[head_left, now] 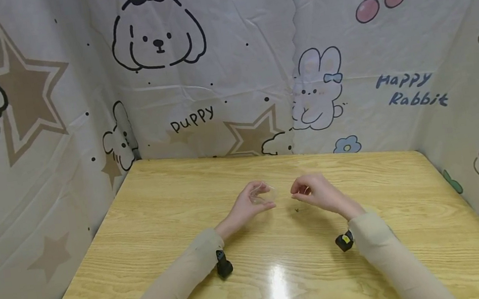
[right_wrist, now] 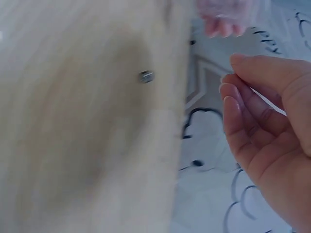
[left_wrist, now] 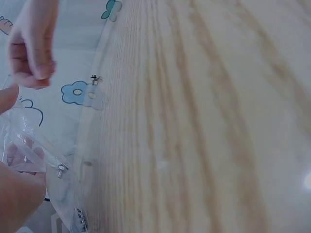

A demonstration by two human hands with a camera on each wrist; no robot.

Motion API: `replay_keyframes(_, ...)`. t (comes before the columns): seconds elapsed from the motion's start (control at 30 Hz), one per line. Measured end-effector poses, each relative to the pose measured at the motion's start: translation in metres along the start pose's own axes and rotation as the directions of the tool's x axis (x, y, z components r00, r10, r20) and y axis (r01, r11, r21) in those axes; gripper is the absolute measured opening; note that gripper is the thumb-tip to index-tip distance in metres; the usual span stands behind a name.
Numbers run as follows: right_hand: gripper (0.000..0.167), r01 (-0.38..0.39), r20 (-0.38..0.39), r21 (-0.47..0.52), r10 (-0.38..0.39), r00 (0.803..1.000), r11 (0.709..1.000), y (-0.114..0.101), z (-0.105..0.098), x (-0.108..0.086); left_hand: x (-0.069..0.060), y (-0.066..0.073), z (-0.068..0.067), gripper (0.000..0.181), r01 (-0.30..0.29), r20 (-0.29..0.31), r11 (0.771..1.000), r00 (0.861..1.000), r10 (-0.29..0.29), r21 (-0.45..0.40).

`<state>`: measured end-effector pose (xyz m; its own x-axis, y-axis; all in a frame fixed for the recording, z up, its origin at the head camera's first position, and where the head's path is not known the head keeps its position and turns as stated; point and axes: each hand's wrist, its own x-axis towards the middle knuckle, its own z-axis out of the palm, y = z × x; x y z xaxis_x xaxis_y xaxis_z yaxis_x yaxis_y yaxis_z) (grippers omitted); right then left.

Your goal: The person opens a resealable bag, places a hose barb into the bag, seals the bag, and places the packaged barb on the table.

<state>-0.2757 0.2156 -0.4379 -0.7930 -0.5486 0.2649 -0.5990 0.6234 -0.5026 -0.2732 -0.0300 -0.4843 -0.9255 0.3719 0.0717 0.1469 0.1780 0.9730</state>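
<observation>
My left hand (head_left: 247,205) holds a clear plastic bag (left_wrist: 24,133), thumb and fingers spread around it. In the left wrist view, a small metal bolt (left_wrist: 61,170) shows at the bag, and something dark (left_wrist: 80,221) lies lower down; I cannot tell whether both are inside. Another small bolt (head_left: 297,210) stands on the table just in front of my right hand (head_left: 318,193). That hand hovers above the tabletop with its fingers loosely bent and the thumb close to the fingertips. Nothing is visible between them.
The wooden table (head_left: 170,277) has a bright glare patch near its front. Patterned cloth (head_left: 231,80) hangs behind it and along both sides. A small black camera sits on each wrist.
</observation>
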Motion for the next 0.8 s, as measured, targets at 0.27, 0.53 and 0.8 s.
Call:
replay_keyframes(0.27,0.005,-0.109,0.104,-0.016,0.110,0.988,0.994,0.022,0.018,-0.014,0.001,0.000,0.000,0.057,0.006,-0.010,1.000,1.000,-0.006,-0.014)
replay_keyframes(0.53,0.005,-0.123,0.140,-0.025,0.125,0.982,0.992,0.023,0.023,-0.016,-0.003,0.010,0.001,0.055,0.007,-0.029,1.000,1.000,-0.007,-0.011)
replay_keyframes(0.8,0.003,-0.120,0.140,-0.082,0.130,0.982,0.989,0.025,0.025,-0.014,-0.010,0.021,-0.002,0.053,0.018,-0.003,0.999,1.000,-0.019,-0.032)
